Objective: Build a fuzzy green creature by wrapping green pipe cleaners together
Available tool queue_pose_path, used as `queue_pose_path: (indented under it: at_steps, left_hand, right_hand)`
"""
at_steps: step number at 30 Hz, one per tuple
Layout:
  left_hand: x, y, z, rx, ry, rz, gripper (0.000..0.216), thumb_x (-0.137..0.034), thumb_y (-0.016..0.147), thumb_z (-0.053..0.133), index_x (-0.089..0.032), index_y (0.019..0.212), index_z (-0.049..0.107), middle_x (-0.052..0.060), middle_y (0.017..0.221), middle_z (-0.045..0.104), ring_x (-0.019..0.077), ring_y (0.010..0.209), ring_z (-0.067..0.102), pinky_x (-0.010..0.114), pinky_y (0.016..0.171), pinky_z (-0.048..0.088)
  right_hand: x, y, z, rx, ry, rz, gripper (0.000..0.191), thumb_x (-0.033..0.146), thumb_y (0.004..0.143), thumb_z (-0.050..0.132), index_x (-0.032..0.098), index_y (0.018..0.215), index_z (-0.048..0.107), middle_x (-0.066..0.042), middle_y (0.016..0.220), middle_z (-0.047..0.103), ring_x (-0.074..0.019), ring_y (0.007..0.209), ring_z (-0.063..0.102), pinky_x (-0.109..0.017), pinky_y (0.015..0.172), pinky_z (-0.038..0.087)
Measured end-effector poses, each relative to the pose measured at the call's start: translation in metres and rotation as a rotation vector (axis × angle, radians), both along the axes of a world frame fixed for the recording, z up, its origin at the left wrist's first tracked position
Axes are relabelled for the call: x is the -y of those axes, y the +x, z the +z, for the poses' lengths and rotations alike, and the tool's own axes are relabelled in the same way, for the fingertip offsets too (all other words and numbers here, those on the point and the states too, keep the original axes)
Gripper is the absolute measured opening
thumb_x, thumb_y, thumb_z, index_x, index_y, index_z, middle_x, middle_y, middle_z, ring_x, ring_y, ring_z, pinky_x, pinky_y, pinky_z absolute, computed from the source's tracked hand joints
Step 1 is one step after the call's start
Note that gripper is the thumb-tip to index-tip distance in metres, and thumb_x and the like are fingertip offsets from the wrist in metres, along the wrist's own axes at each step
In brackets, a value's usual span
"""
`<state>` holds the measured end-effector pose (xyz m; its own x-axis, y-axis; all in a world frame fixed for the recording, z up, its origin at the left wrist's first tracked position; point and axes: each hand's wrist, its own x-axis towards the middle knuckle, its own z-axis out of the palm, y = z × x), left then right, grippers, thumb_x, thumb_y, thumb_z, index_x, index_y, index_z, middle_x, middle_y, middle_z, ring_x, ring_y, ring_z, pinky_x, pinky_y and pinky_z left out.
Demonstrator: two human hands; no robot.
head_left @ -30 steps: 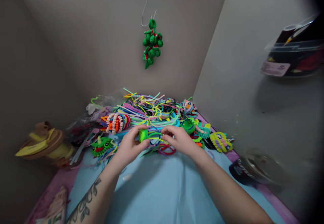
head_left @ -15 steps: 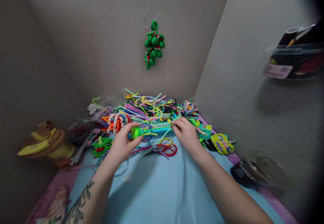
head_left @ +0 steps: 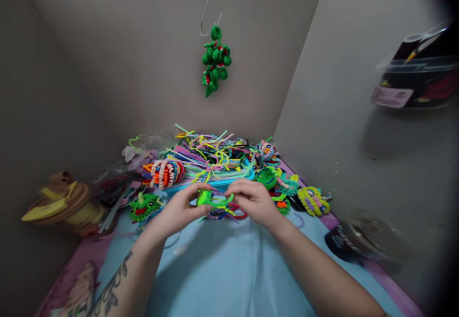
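Between thumb and fingers, my left hand (head_left: 179,209) pinches a bright green pipe-cleaner piece (head_left: 204,198) with strands running out to the right. My right hand (head_left: 253,202) has its fingertips closed on the curved end of a green pipe cleaner (head_left: 223,204) from that piece. Below and behind the hands lie scissors with red handles (head_left: 240,211), mostly hidden. A striped pipe-cleaner figure (head_left: 165,173) sits beyond my left hand, and a green horned one (head_left: 143,207) lies left of it. Beyond the fingers, a blue tray (head_left: 224,183) holds a heap of coloured pipe cleaners (head_left: 211,157).
Several finished figures, including a yellow one (head_left: 313,201), line the right side. A dark-labelled jar (head_left: 344,243) stands nearer. A brown-and-yellow holder (head_left: 68,202) is at the left. Green figures (head_left: 216,61) hang from a wire on the back panel. A clear container (head_left: 412,85) hangs at right.
My hands have come closer together and slightly lower. The green strands, stretched straight between them before, are now bent into a loop. The camera view has shifted slightly.
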<state>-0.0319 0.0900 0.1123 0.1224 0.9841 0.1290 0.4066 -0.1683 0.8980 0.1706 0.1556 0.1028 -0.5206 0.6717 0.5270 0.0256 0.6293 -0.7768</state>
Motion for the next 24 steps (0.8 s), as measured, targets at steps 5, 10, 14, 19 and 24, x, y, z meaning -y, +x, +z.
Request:
queue_pose_path:
  at_steps: [5,10,14,19,24]
  left_hand:
    - [0.000,0.001,-0.004,0.011,0.076,-0.017,0.037,-0.018,0.073,0.061,-0.022,0.110,0.059,0.010,0.121,0.057,0.0234,0.109,0.055,0.032,0.080,0.051]
    - [0.001,0.006,-0.003,-0.099,0.203,0.030,0.036,-0.015,0.072,0.062,-0.021,0.108,0.060,0.009,0.121,0.057,0.0242,0.118,0.049,0.038,0.097,0.042]
    - [0.000,0.008,-0.004,-0.049,0.148,0.016,0.036,-0.020,0.074,0.061,-0.022,0.109,0.058,0.009,0.124,0.054,0.0241,0.118,0.049,0.038,0.094,0.044]
    - [0.000,0.006,-0.006,-0.029,0.091,-0.018,0.036,-0.019,0.074,0.061,-0.024,0.110,0.059,0.009,0.128,0.052,0.0244,0.120,0.047,0.037,0.092,0.045]
    - [-0.001,0.005,-0.007,-0.025,0.127,-0.022,0.037,-0.017,0.073,0.063,-0.025,0.110,0.060,0.008,0.126,0.054,0.0244,0.120,0.047,0.038,0.097,0.042]
  right_hand:
    - [0.006,-0.010,-0.004,0.019,-0.450,0.032,0.015,0.029,0.075,0.058,0.020,0.079,0.069,0.003,0.049,0.056,-0.0099,0.039,0.050,-0.021,0.041,0.039]
    - [0.014,-0.015,-0.001,0.046,-0.559,0.010,0.023,0.036,0.072,0.063,0.015,0.082,0.067,0.005,0.041,0.050,-0.0087,0.034,0.046,-0.019,0.038,0.036]
    - [0.014,-0.012,0.000,-0.112,-0.475,-0.147,0.024,0.037,0.074,0.062,0.016,0.084,0.067,0.002,0.055,0.058,-0.0077,0.037,0.048,-0.020,0.038,0.039]
    - [0.006,-0.006,-0.003,-0.176,-0.431,-0.218,0.020,0.035,0.076,0.061,0.018,0.086,0.065,0.003,0.051,0.055,-0.0083,0.037,0.046,-0.020,0.037,0.037]
    - [0.009,-0.009,-0.003,0.011,-0.239,-0.114,0.014,0.028,0.078,0.058,0.018,0.082,0.066,-0.001,0.071,0.066,-0.0104,0.052,0.056,-0.021,0.049,0.043]
